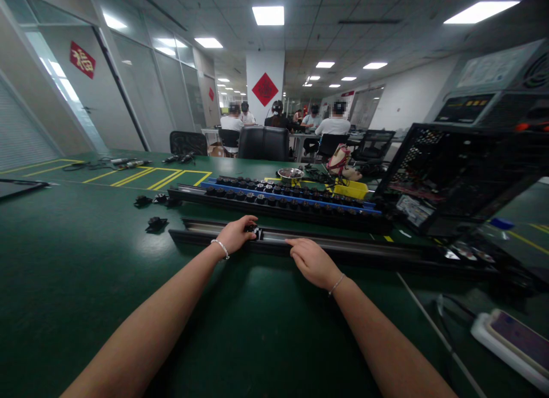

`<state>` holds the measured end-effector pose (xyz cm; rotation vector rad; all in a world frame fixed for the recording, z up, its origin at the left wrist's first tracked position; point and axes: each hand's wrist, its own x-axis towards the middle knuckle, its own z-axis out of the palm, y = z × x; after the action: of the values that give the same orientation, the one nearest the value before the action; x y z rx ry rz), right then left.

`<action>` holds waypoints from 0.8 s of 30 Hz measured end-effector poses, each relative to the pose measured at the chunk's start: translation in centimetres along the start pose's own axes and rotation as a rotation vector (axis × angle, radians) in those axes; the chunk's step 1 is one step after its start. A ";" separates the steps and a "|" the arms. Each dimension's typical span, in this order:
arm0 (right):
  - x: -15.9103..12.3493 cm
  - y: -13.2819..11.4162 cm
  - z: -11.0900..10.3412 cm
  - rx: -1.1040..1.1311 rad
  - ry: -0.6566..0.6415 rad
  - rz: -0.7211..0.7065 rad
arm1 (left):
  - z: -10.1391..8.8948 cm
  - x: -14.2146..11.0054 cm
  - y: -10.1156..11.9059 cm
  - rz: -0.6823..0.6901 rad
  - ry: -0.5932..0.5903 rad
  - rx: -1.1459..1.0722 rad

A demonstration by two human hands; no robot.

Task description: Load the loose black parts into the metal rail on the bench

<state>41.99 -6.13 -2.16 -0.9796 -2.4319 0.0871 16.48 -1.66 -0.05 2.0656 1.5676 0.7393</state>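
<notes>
A long black rail [343,246] lies across the green table [86,272] in front of me. My left hand [237,233] is closed round a small black part [254,231] sitting in the rail's channel. My right hand [313,262] rests on the rail's near edge just to the right, fingers curled and pressed on it. Behind it lies a second rail with a blue strip [291,199], filled with several round black parts.
Loose black parts [155,222] lie on the table to the left. A metal bowl [290,173] and a yellow bin [349,188] stand behind the rails. An open computer case [450,180] stands at the right, a phone [517,332] at the near right. People sit far back.
</notes>
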 end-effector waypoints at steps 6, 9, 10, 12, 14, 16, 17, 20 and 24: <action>0.0 -0.2 -0.2 0.005 0.011 -0.002 | -0.3 0.0 -0.9 0.007 0.009 -0.024; 0.0 -0.1 -0.2 0.007 0.014 -0.004 | -0.7 -0.1 -1.2 0.002 0.020 -0.030; 0.0 -0.1 -0.1 0.007 0.013 -0.004 | -0.8 -0.2 -1.3 0.000 0.021 -0.030; 0.0 -0.1 -0.1 0.005 0.008 -0.001 | -1.2 -0.3 -1.4 -0.005 0.022 -0.027; 0.0 -0.1 0.0 0.003 0.003 0.004 | -1.5 -0.4 -1.6 -0.013 0.021 -0.025; 0.0 -0.1 0.0 0.002 0.001 0.006 | -1.8 -0.5 -1.8 -0.022 0.016 -0.033; 0.0 -0.1 0.0 0.003 0.003 0.006 | -1.9 -0.5 -1.9 -0.025 0.012 -0.039; 0.0 -0.1 -0.1 0.007 0.008 0.000 | -2.3 -0.6 -2.2 -0.034 0.001 -0.048; 0.0 -0.2 -0.2 0.012 0.007 0.001 | -2.8 -0.7 -2.6 -0.044 -0.005 -0.037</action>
<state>41.95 -6.25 -1.95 -0.9746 -2.4220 0.0986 12.62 -1.60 0.38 1.9986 1.5791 0.7412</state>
